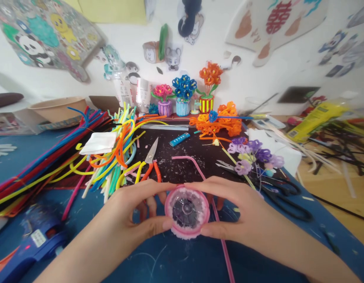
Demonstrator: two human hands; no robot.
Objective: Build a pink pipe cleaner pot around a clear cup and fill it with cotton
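A round clear plastic piece with pink fuzzy pipe cleaner around its rim is held up at the centre front. My left hand grips its left side, with the thumb at the lower edge and fingers along the top. On the other side my right hand holds it in the same way. A long pink pipe cleaner runs from the dark mat past the right side of the round piece to the bottom edge.
Orange-handled scissors, a blue glue gun, bundled pipe cleaners and a teal packet lie left and ahead. Purple flowers and black scissors lie right. Small flower pots stand behind.
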